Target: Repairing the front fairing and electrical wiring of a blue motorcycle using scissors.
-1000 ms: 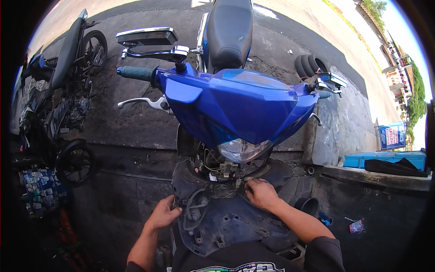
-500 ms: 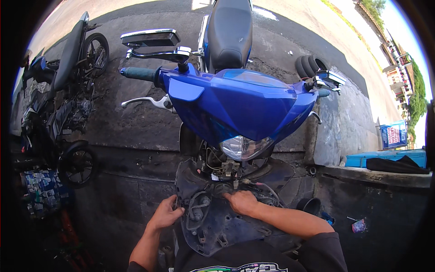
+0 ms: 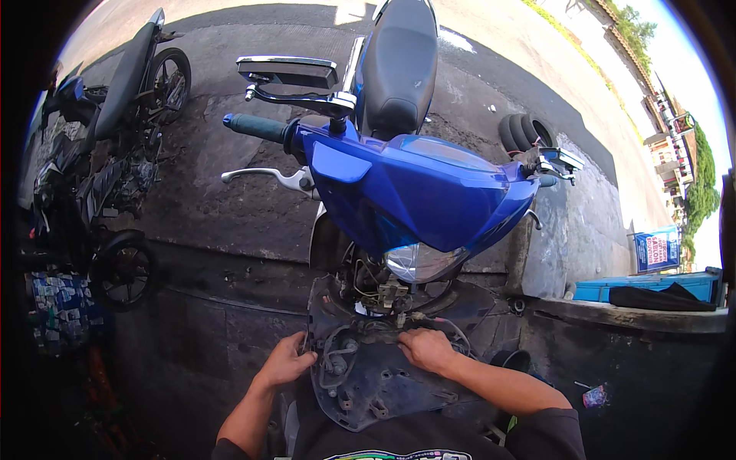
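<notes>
A black plastic scooter front panel (image 3: 376, 383), its inner side with lamp housings and cables facing me, stands between my body and a blue motor scooter (image 3: 414, 192). At the panel's left edge my left hand (image 3: 285, 362) is closed, thumb on the near face and fingers round the rim. My right hand (image 3: 428, 351) has its fingers curled down at the panel's upper middle, close to a cable (image 3: 456, 330). Whatever its fingertips hold is hidden. Above the hands, the scooter's headlight (image 3: 422, 262) and exposed wiring with a metal bracket (image 3: 392, 293) show.
Another motorcycle (image 3: 123, 153) stands on the left. Stacked tyres (image 3: 525, 134) lie beyond the right handlebar. On the right, a low ledge (image 3: 629, 316) runs beside a blue box (image 3: 652, 287) with dark cloth. A black bowl (image 3: 512, 360) and small packet (image 3: 594, 396) lie right of my arm.
My right hand has shifted right along the panel, and its fingers are now curled in. The handlebar and left mirror sit farther right in view. My left hand keeps its hold.
</notes>
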A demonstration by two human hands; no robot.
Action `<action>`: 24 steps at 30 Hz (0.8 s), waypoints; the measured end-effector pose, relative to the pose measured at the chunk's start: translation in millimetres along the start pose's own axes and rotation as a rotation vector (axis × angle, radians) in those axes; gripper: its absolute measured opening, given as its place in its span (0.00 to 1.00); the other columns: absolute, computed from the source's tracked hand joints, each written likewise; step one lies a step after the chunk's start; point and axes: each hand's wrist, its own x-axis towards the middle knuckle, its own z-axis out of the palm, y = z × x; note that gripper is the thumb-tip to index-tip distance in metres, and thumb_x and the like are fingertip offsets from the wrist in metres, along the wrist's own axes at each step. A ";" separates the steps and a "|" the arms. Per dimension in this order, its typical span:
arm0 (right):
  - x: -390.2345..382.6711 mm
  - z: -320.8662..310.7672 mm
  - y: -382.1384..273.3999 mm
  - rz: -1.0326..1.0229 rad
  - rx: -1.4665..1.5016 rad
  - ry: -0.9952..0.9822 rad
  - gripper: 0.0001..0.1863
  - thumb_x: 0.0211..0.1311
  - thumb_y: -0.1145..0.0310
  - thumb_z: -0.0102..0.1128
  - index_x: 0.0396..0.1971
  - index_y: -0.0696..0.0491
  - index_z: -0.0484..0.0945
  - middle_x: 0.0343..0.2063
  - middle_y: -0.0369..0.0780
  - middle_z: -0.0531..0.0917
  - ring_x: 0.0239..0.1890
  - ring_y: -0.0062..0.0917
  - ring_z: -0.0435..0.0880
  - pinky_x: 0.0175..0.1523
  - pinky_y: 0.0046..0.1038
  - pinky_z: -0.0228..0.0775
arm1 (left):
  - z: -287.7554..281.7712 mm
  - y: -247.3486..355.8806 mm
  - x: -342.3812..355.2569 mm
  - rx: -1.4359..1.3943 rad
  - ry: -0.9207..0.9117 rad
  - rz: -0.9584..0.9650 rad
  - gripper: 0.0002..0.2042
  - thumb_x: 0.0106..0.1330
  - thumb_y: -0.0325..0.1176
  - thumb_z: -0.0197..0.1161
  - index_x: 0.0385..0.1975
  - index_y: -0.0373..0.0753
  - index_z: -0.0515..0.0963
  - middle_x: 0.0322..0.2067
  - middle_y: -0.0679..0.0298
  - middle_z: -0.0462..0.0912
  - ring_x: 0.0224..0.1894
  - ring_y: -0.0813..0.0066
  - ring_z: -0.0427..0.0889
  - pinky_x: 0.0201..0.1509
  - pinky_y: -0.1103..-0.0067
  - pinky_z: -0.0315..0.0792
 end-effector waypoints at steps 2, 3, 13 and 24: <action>-7.0 -12.1 6.7 0.116 0.152 0.208 0.12 0.61 0.64 0.60 0.39 0.54 0.83 0.29 0.45 0.84 0.35 0.38 0.85 0.52 0.38 0.75 | 0.8 0.8 0.6 -0.019 0.010 0.012 0.17 0.59 0.27 0.61 0.47 0.27 0.75 0.36 0.61 0.82 0.39 0.78 0.78 0.45 0.77 0.72; -7.7 -11.9 15.2 0.117 0.153 0.204 0.12 0.61 0.64 0.60 0.39 0.54 0.83 0.29 0.45 0.84 0.35 0.38 0.85 0.52 0.38 0.75 | 0.9 0.7 0.9 -0.033 0.018 0.025 0.17 0.59 0.27 0.61 0.47 0.27 0.75 0.36 0.62 0.82 0.39 0.78 0.78 0.44 0.77 0.72; 3.6 -2.0 24.7 0.423 0.553 0.275 0.14 0.61 0.63 0.62 0.41 0.55 0.84 0.25 0.47 0.84 0.31 0.39 0.84 0.53 0.33 0.73 | 7.1 -35.6 22.1 -0.119 0.070 0.099 0.15 0.60 0.27 0.59 0.47 0.29 0.75 0.33 0.65 0.81 0.35 0.81 0.76 0.39 0.80 0.71; 23.4 -11.7 48.1 0.486 1.333 0.151 0.20 0.61 0.77 0.58 0.53 0.70 0.74 0.34 0.43 0.84 0.31 0.20 0.80 0.36 0.23 0.72 | -10.2 -17.0 41.7 -0.158 0.102 0.169 0.14 0.63 0.25 0.58 0.48 0.29 0.76 0.35 0.68 0.82 0.36 0.83 0.78 0.41 0.82 0.71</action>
